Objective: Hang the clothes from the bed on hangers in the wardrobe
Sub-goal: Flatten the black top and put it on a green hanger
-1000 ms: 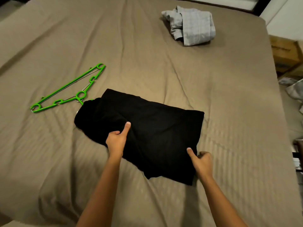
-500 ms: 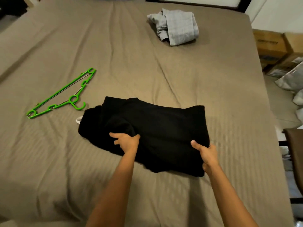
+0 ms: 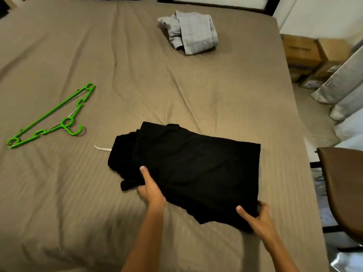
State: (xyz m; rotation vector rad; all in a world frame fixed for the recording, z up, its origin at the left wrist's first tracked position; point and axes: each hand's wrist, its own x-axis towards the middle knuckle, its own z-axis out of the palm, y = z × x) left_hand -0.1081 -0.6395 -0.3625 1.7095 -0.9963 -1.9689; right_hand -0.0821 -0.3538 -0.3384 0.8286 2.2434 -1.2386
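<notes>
With left grip (image 3: 152,190) and right grip (image 3: 259,218) each pinching the near edge of the folded black garment (image 3: 196,169) on the bed (image 3: 117,55), lift evenly, shake the folds out, then reach left for the green hangers (image 3: 51,116).

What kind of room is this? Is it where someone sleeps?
Most likely a bedroom. A big bed with a brown sheet fills the view, and a folded black garment, a grey garment and green hangers lie on it.
</notes>
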